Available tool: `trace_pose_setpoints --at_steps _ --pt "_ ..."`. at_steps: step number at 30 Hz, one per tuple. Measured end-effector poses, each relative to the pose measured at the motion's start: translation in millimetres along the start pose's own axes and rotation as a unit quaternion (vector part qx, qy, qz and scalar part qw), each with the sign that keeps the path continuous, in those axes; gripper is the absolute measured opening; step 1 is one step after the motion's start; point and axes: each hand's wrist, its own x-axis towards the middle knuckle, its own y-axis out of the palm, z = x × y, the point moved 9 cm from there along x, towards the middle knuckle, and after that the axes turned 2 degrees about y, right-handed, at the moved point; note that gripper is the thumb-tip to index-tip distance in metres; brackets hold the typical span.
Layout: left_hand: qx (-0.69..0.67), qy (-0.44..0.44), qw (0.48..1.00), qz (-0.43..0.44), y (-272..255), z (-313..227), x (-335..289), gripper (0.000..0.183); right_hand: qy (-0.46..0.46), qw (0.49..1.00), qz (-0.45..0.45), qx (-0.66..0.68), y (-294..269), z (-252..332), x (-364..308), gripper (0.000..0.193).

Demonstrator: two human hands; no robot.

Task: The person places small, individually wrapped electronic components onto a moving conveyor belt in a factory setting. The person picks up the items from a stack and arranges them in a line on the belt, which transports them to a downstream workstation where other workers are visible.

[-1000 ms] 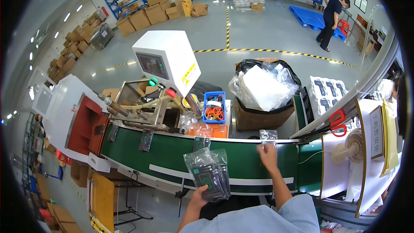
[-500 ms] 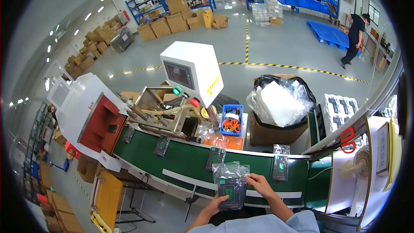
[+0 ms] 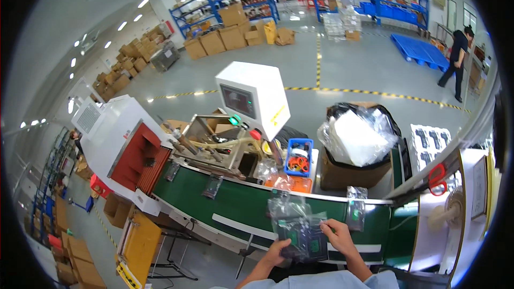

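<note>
A clear plastic bag holding a flat black item with green marks (image 3: 312, 243) is between my two hands, low over the belt's near edge. My left hand (image 3: 276, 252) pinches its lower left side with the thumb on top. My right hand (image 3: 341, 237) has fingers closed on its upper right edge. Motion smears the bag, and I cannot tell whether a second one overlaps it. Just beyond lies another bagged item (image 3: 286, 203), partly covered. Similar bagged black items rest on the green conveyor belt (image 3: 249, 203): one to the right (image 3: 355, 210), others to the left (image 3: 212, 186).
At the belt's left end stands a white machine with red curtain flaps (image 3: 140, 150). Beyond the belt are a white control box (image 3: 251, 96), a blue bin (image 3: 299, 156) and a lined carton of plastic waste (image 3: 356, 174). Red scissors (image 3: 437, 179) hang at right. A person (image 3: 458, 61) walks far right.
The whole view has shifted, so the scene sits further right and lower. The bag between my hands has tilted and blurred. The far person has stepped along.
</note>
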Motion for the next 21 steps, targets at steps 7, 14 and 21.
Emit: trace_pose_setpoints --at_steps 7,14,21 --pt "-0.19 0.152 0.969 -0.038 -1.1 -51.1 3.5 0.053 0.049 0.987 0.155 0.006 13.0 -54.5 -21.4 0.022" --pt "-0.227 0.229 0.946 -0.021 -24.9 -86.8 -13.7 0.056 0.055 0.992 -0.105 0.035 -115.5 -114.5 -25.9 0.02" --pt "-0.222 0.19 0.954 -0.071 -19.0 -61.5 -27.6 0.068 0.079 0.926 -0.361 -0.073 -281.2 -203.0 -44.1 0.018"
